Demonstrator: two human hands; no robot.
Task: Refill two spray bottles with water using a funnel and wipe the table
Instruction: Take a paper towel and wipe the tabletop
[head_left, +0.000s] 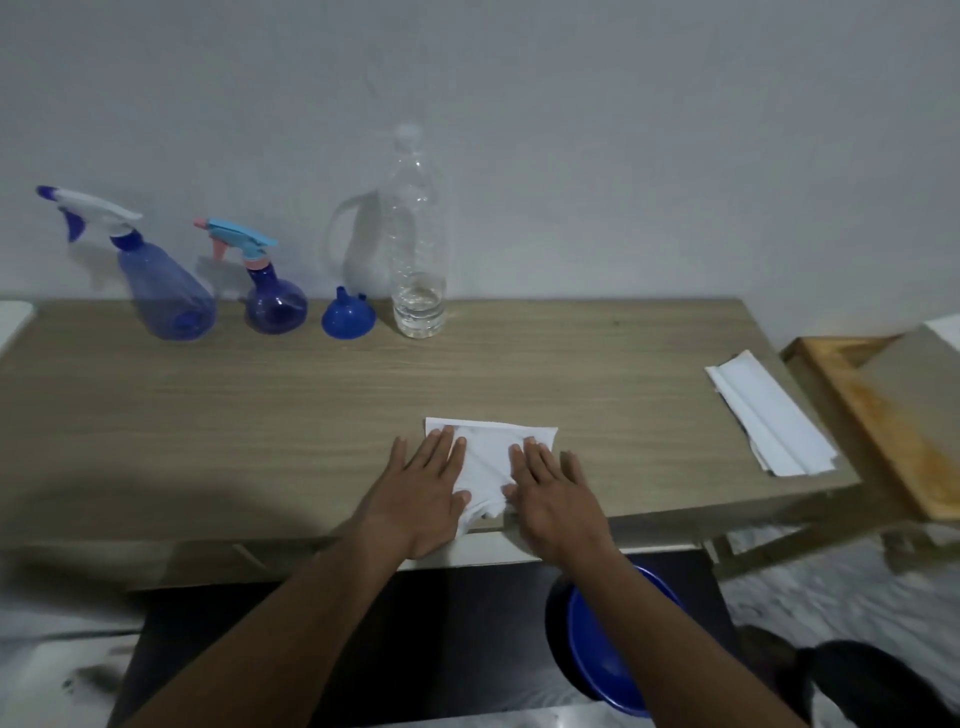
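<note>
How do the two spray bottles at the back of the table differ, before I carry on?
The larger spray bottle is taller, with a cone-shaped body; the smaller spray bottle is squat and round. The larger spray bottle has a white and dark blue trigger head; the smaller spray bottle's is light blue and pink. Both are see-through blue, stand on their bases with heads on, and have their nozzles pointing left.

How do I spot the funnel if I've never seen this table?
Look along the back of the wooden table, by the wall. The funnel stands between the small round spray bottle and the tall clear bottle. It is the shortest thing there, solid blue, wide end down with its spout up.
</note>
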